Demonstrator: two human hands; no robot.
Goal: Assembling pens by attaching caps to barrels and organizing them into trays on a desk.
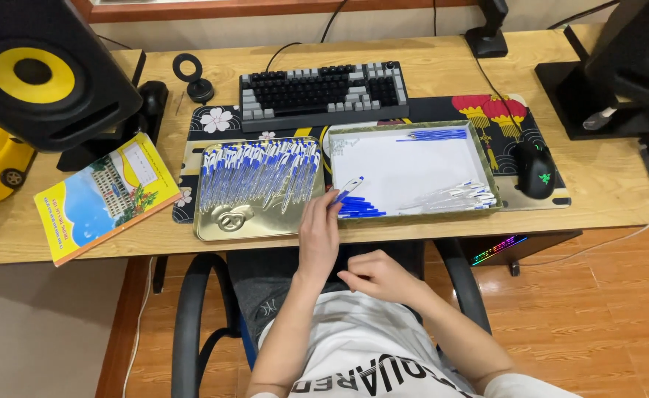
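- Left hand (318,232): we see it raised over the near edge of the surface (15,236), grip narrow, pinched on the lower end of one pen (348,189).
- Pen: white barrel with blue ends. Its long axis runs from about 7 o'clock, at the fingertips, to about 1 o'clock, where the free end hangs over the near-left corner of the box (490,166).
- Right hand (377,276): we find it low, near the lap, well short of the surface, fingers loosely curled. We cannot tell whether it holds anything. It lies at about 5 o'clock from the left hand and is the farther of the two from the pen.
- Box: shallow, green-rimmed, lined with white paper. It holds a blue cap row (360,208) at the near-left, a clear barrel heap (453,197) at the near-right and a small blue group (434,135) at the far edge.
- Key relation: the cap row lies just beside the held pen, at about 4 o'clock from its tip, with the pieces' long axes roughly left to right.
- Tin tray (225,228): at about 10 o'clock from the left hand, filled with finished pens (258,173) lying near to far.
- Surroundings: keyboard (323,92) at 12 o'clock, mouse (535,169) at 3 o'clock, booklet (103,195) at 9 o'clock.
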